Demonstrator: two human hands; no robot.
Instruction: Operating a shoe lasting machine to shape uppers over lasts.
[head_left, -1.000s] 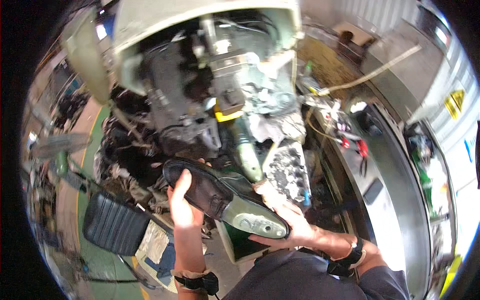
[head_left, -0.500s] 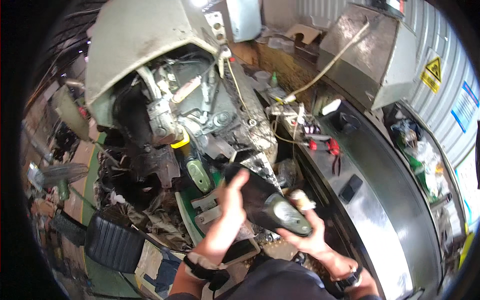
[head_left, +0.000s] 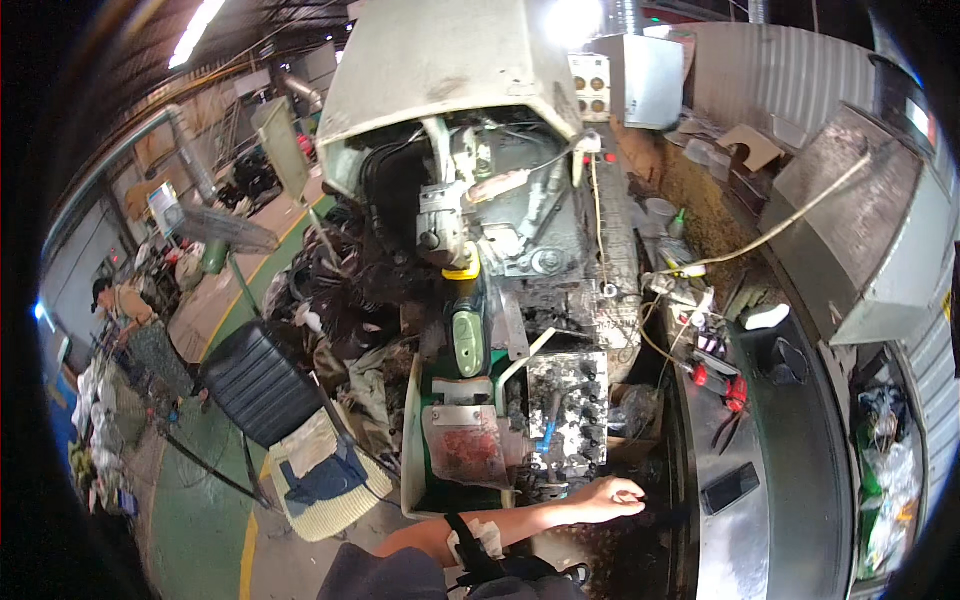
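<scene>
My left hand (head_left: 603, 500) reaches across the lower middle from the left, over a dark gap beside the machine's front. Its fingers are curled in, and nothing shows between them. A black band and a white patch are on its forearm. My right hand is out of view. Up ahead on the machine (head_left: 440, 215) sits a dark boot-like piece with a green sole (head_left: 468, 340) turned toward me and a yellow band (head_left: 463, 268). Nearest my left hand is a dirty metal block (head_left: 590, 385) with rows of black knobs, where a blue-handled tool (head_left: 547, 437) lies.
On the right, a metal counter (head_left: 735, 540) holds a black phone (head_left: 730, 488) and a red-and-black tool (head_left: 722, 385). A black-backed chair (head_left: 258, 385) stands at left. Another person (head_left: 145, 335) is at the far left. A bin of plastic waste (head_left: 885, 470) stands at far right.
The black, green-soled boot that both hands held has left the view, along with my right hand. My left hand has moved rightward and lower. The view has shifted, showing more of the left side.
</scene>
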